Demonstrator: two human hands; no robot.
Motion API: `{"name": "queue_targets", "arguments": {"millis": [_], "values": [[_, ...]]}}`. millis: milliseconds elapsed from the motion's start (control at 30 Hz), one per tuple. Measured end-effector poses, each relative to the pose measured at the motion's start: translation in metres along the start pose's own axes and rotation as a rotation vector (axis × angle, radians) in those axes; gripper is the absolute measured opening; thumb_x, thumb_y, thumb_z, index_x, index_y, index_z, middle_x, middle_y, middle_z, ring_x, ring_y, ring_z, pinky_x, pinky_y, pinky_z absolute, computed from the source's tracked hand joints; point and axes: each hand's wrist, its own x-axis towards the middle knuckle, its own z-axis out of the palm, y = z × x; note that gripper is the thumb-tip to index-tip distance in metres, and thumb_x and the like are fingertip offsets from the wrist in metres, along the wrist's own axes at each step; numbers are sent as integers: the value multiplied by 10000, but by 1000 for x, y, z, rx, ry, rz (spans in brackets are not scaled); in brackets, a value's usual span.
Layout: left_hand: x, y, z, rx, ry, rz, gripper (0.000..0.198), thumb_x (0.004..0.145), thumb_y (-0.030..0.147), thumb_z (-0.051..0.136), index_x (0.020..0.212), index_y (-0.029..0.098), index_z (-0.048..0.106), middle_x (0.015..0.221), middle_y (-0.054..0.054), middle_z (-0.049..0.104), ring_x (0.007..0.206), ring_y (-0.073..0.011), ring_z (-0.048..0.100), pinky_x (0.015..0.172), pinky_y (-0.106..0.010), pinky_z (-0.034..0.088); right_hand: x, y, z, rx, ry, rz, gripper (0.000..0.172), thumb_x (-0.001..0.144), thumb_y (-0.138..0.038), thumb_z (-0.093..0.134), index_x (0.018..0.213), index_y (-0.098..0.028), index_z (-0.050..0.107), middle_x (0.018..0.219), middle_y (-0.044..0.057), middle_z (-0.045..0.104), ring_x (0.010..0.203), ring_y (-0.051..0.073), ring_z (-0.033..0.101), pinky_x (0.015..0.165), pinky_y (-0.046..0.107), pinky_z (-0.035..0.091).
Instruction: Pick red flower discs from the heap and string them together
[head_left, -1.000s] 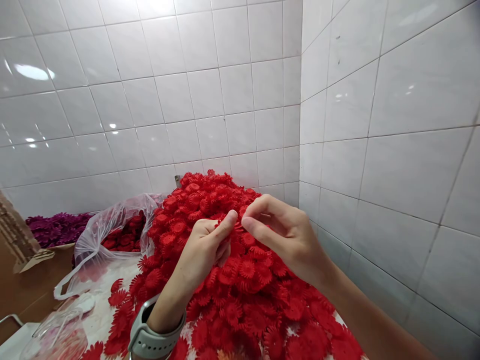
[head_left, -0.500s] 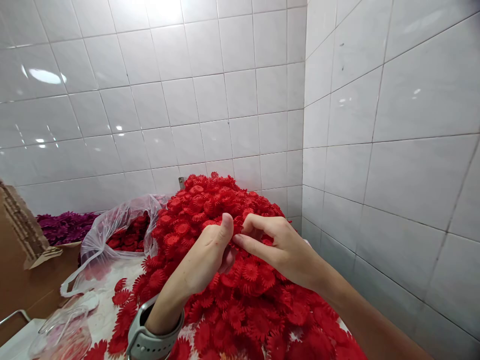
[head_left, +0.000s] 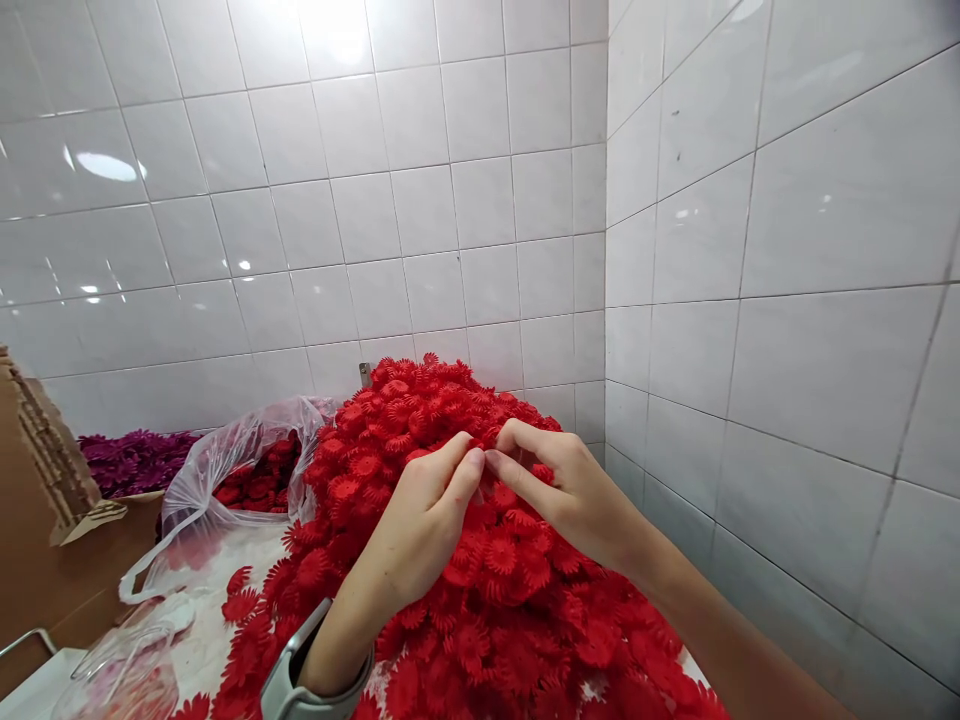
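Note:
A large heap of red artificial flowers (head_left: 499, 555) with fringed petals fills the middle. Above it, my two hands meet at the fingertips. My left hand (head_left: 420, 515), a pale watch (head_left: 315, 665) on its wrist, is closed in a pinch, thumb against forefinger. Facing it, my right hand (head_left: 574, 490) also pinches with thumb and forefinger. A red flower (head_left: 486, 438) seems to be held between both sets of fingertips. Fingers cover most of it, and it blends into the red heap behind.
Left of the heap lies a clear plastic bag (head_left: 199, 485) with darker red flowers in it. Purple flowers (head_left: 135, 460) sit behind an open cardboard box (head_left: 82, 580). Loose red flowers lie on the white surface (head_left: 214, 640). Tiled walls stand behind and to the right.
My left thumb, raised before, has come down against the forefinger near the right fingertips. My right hand has shifted little. The view has tilted up slightly.

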Motion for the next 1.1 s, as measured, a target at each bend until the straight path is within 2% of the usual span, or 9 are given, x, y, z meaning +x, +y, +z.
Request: {"name": "queue_targets", "arguments": {"millis": [100, 200, 333, 467, 600, 700, 833, 1000, 1100], "values": [[0, -3, 3, 16, -2, -1, 260, 874, 404, 460, 715, 200, 492, 639, 46, 486, 600, -118, 433, 556, -221, 347, -2, -3, -3, -139, -17, -45, 197, 887, -164, 426, 693, -202, 418, 654, -28, 470, 599, 119, 412, 558, 251, 340], [3, -5, 6, -65, -25, -29, 306, 889, 410, 433, 673, 196, 467, 586, 52, 477, 532, -105, 432, 522, -222, 353, -3, -3, -6, -69, -43, -38, 168, 890, -174, 426, 727, -203, 455, 673, -20, 514, 607, 122, 454, 558, 252, 363], [6, -6, 7, -222, -92, -51, 309, 891, 396, 402, 682, 189, 495, 576, 29, 554, 492, -111, 488, 492, -226, 388, -3, -2, -8, 28, 151, 33, 164, 883, -346, 519, 804, -209, 477, 642, -31, 525, 594, 125, 500, 545, 250, 382], [6, -7, 5, -303, -116, -76, 302, 865, 403, 435, 664, 186, 501, 518, 24, 570, 436, -104, 469, 439, -220, 354, -2, -2, -7, 42, 60, 67, 160, 877, -364, 528, 849, -208, 503, 638, -33, 533, 590, 124, 489, 549, 251, 384], [6, -9, 5, -294, 5, -106, 379, 843, 452, 466, 569, 190, 461, 362, 66, 408, 356, -87, 375, 412, -224, 294, -1, -3, -8, 124, 198, 40, 202, 898, -332, 489, 746, -199, 503, 648, -29, 493, 593, 110, 449, 545, 237, 374], [6, -9, 7, -307, 26, -104, 456, 818, 470, 504, 478, 197, 371, 364, 78, 314, 347, -65, 321, 401, -225, 246, -2, -4, -9, 176, 242, 13, 206, 893, -307, 503, 717, -199, 498, 633, -33, 474, 583, 105, 436, 530, 231, 365], [7, -6, 8, -332, -2, -115, 541, 776, 522, 543, 416, 205, 292, 361, 67, 297, 343, -61, 320, 388, -234, 215, -5, -8, -8, 189, 148, -52, 147, 870, -287, 550, 754, -198, 539, 694, -17, 542, 641, 120, 488, 576, 247, 395], [5, -8, 7, -345, -62, -136, 648, 721, 662, 530, 352, 208, 250, 315, 54, 279, 311, -59, 305, 373, -240, 194, -5, -10, -10, 248, -63, 64, 146, 860, -310, 560, 777, -191, 572, 770, 0, 603, 708, 136, 533, 621, 259, 420], [4, -11, 5, -329, -136, -107, 666, 709, 748, 442, 354, 201, 305, 325, 49, 304, 322, -58, 275, 369, -239, 187, -4, -11, -12, 285, -152, 104, 120, 823, -272, 595, 744, -187, 566, 708, -22, 577, 661, 117, 513, 590, 239, 405]]}}
